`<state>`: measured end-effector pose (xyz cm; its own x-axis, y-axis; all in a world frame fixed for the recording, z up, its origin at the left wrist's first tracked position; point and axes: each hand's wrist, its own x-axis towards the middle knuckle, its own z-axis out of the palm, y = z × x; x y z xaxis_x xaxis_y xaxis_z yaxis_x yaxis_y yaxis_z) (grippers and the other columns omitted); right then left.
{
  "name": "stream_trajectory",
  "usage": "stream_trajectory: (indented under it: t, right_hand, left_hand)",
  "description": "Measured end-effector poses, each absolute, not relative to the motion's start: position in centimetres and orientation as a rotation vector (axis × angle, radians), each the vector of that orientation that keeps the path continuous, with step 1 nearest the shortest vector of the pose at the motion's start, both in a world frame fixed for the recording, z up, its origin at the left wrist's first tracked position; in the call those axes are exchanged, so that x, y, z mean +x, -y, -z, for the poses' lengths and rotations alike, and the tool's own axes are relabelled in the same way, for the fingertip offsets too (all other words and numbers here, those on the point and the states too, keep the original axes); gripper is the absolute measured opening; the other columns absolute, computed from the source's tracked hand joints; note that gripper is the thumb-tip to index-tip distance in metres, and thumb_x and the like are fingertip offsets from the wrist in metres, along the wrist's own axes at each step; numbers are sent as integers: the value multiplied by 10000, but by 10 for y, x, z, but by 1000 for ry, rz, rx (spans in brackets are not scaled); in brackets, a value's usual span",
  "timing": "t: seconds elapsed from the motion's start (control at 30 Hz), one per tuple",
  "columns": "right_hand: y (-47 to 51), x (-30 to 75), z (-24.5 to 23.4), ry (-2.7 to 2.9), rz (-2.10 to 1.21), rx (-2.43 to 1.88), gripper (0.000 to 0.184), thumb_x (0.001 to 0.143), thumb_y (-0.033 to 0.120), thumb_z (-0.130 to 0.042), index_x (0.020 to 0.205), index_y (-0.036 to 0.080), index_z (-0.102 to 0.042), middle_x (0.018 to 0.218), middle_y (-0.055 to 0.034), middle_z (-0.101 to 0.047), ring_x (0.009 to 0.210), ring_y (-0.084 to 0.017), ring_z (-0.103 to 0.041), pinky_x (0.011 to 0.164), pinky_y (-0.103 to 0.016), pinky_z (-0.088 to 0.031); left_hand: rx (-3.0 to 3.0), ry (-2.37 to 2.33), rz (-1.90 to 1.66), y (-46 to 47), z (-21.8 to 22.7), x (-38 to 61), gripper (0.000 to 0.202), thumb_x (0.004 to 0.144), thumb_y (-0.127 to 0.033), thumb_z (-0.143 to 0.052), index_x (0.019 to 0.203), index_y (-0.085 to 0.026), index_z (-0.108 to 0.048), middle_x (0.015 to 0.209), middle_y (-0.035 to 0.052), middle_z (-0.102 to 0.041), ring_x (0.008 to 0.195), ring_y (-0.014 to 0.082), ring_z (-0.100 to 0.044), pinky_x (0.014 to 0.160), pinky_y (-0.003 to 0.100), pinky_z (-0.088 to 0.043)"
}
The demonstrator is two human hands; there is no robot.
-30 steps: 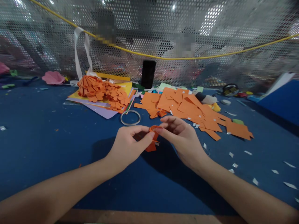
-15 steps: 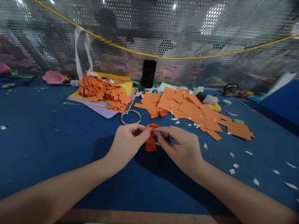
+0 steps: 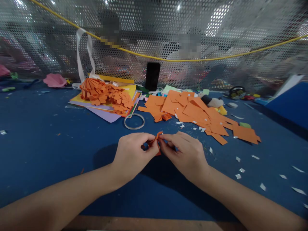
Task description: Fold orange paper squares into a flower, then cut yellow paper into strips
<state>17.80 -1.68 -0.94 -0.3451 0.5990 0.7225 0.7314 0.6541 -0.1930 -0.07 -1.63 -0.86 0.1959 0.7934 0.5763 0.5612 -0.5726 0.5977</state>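
Both my hands meet over the blue table, pinching a small folded piece of orange paper. My left hand grips it from the left between thumb and forefinger. From the right, my right hand holds it with thumb and forefinger pressed together. Most of the paper is hidden behind the fingers; a bit shows above them and a bit below. Just beyond my left hand lies a roll of clear tape, flat on the table.
Orange paper flowers rest on coloured sheets at the back left. Cut orange paper is heaped behind my hands. White scraps lie scattered right. A black phone leans on the perforated metal screen; a blue box stands far right.
My hands have closed in on the orange paper, and my left hand has shifted slightly. The paper now shows less, with a narrow folded part sticking up between the fingertips.
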Motion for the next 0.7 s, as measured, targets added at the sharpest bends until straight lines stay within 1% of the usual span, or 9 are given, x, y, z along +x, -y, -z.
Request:
stream_trajectory:
  t: [0.17,0.33,0.47,0.6,0.7]
  right_hand:
    - [18,178,7,2076,265,-973,116,893,148,-629,829,158,-725,515,17,-593,488,-129,-534,537,-258,-397]
    - [19,178,4,2093,263,-1016,141,907,191,-609,823,196,-722,504,22,-606,483,-120,-546,541,-251,-410]
    - [19,177,5,2071,256,-1037,165,915,203,-582,840,211,-729,493,27,-606,481,-121,-546,544,-246,-425]
    - [19,177,6,2032,245,-1071,175,898,171,-569,830,200,-728,509,18,-606,490,-131,-537,534,-251,-419]
    - [19,178,5,2001,187,-1107,159,897,190,-580,853,194,-733,517,15,-615,503,-137,-550,545,-254,-431]
  left_hand:
    - [2344,-1250,-1332,19,8,-2,99,824,-148,-649,761,-178,-718,677,-12,-733,592,125,-648,573,228,-438]
    - [2373,-1257,-1308,18,7,-1,115,826,-148,-640,738,-177,-709,666,-2,-727,603,133,-653,596,232,-450]
    - [2329,-1252,-1300,18,6,0,117,823,-153,-643,733,-185,-709,652,-8,-720,593,131,-645,588,227,-448]
    - [2246,-1244,-1281,18,4,1,100,831,-180,-670,748,-183,-727,694,-4,-747,619,132,-666,616,221,-469]
    - [2149,-1243,-1262,17,3,0,104,842,-199,-676,763,-186,-743,704,-9,-760,603,124,-667,602,206,-479]
